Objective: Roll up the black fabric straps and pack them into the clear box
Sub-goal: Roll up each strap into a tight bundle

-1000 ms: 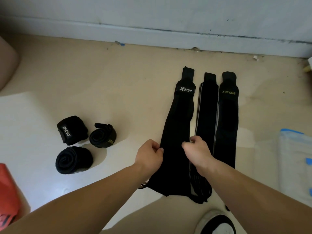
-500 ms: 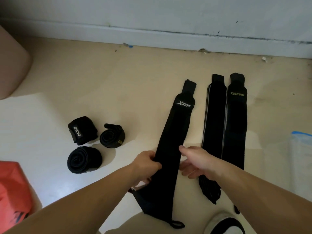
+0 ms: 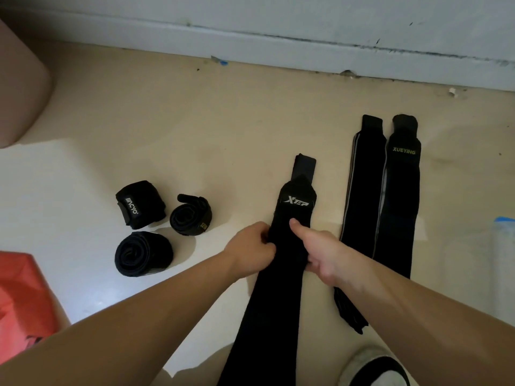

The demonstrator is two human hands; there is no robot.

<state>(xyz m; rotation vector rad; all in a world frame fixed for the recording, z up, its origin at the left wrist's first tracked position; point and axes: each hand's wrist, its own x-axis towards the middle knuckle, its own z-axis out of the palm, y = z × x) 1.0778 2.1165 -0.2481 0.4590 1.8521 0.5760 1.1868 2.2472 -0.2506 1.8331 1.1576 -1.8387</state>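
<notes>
Floor (image 3: 195,121) of pale beige, scuffed and spotted, runs up to a white baseboard (image 3: 278,37) with chipped, dirty edges. A person stands over it, one white-and-black shoe (image 3: 376,369) showing under the right forearm.

Both hands hold a long black XTEP strap (image 3: 281,288). The left hand (image 3: 248,249) curls its fingers round the strap's left edge. The right hand (image 3: 320,252) lays its thumb on top, with its fingers tucked at the right edge. Each grip is closed on the fabric.

The strap's long axis runs from the person toward the wall, leaning slightly right. Its logo sits just beyond the grip, and the narrow tab end lies on the floor, pointing at the baseboard. The near end passes back between the forearms and out of frame.

Right of the grip, near but apart, a grey-striped strap (image 3: 362,190) and a XUEYING strap (image 3: 401,196) lie flat side by side, touching, with tabs toward the wall.

Left of the grip sit a white-lettered roll (image 3: 140,203), a smaller roll (image 3: 191,215) with a loose tab and a plain roll (image 3: 143,253).

Far right, at the frame edge, is the clear box (image 3: 504,260), marked with blue tape. Far left lies a red bag (image 3: 19,296).
</notes>
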